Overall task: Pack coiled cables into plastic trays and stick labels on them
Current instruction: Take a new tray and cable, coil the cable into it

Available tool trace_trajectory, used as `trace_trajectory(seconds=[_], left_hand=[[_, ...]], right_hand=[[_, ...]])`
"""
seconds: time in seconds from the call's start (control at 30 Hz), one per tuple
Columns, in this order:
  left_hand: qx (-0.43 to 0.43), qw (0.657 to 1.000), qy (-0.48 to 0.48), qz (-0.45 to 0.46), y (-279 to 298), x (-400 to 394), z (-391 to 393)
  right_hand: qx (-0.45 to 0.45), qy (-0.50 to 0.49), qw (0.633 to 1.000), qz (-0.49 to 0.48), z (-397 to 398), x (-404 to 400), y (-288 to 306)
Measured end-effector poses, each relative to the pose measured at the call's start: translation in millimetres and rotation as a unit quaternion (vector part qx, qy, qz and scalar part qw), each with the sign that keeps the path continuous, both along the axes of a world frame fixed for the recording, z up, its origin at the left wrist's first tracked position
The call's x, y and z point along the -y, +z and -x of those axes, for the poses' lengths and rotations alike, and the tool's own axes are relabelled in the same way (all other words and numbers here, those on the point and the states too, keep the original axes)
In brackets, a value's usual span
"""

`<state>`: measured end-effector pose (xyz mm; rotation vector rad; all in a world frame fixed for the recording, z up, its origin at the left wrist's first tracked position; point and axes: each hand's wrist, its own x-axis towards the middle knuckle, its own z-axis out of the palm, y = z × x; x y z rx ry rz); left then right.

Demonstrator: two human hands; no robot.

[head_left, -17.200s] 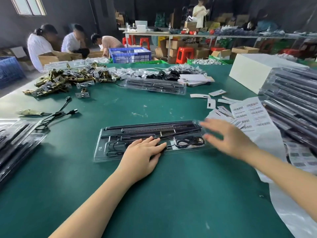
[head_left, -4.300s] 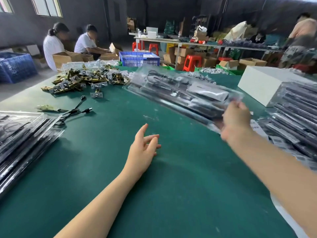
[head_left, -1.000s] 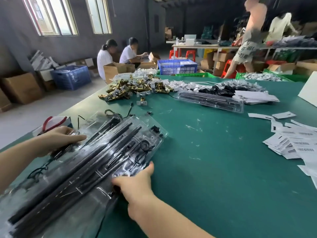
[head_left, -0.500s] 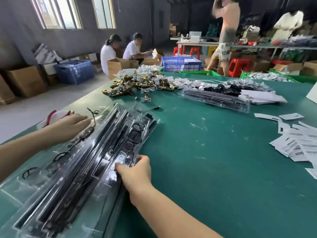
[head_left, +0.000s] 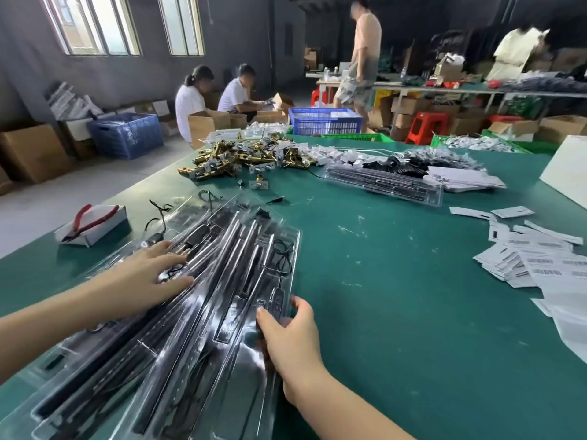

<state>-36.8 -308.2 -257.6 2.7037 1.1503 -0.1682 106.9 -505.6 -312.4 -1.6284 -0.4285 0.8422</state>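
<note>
Now | left hand flat on trays | right hand at edge

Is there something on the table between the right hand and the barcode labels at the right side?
Nothing visible is in the way. The right hand rests at the edge of the top tray; between it and the barcode labels lies only bare green table. The single packed tray sits farther back.
</note>
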Motion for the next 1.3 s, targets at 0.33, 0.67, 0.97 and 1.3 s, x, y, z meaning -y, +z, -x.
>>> trace_trajectory(seconds=[0.33,0.67,0.97,1.3], left_hand=[[-0.133,0.985,-0.067,-0.086,-13.7,43.5,-20.3],[-0.181,0.968,-0.051,-0.167,-26.2,26.9,-27.3],[0.358,0.867,0.028,0.346,32.3,85.3,-121.9],[0.386,0.681,0.119,0.611,5.8,149.8,-221.5]], right_hand=[[-0.275,0.044,0.956,-0.092,-44.2,58.6,35.6],[-0.161,-0.113,0.963,-0.185,-161.7,70.2,140.1],[0.008,-0.165,0.981,-0.103,-247.9,73.6,148.8],[-0.092,-0.124,0.986,-0.065,-241.7,60.8,94.2]])
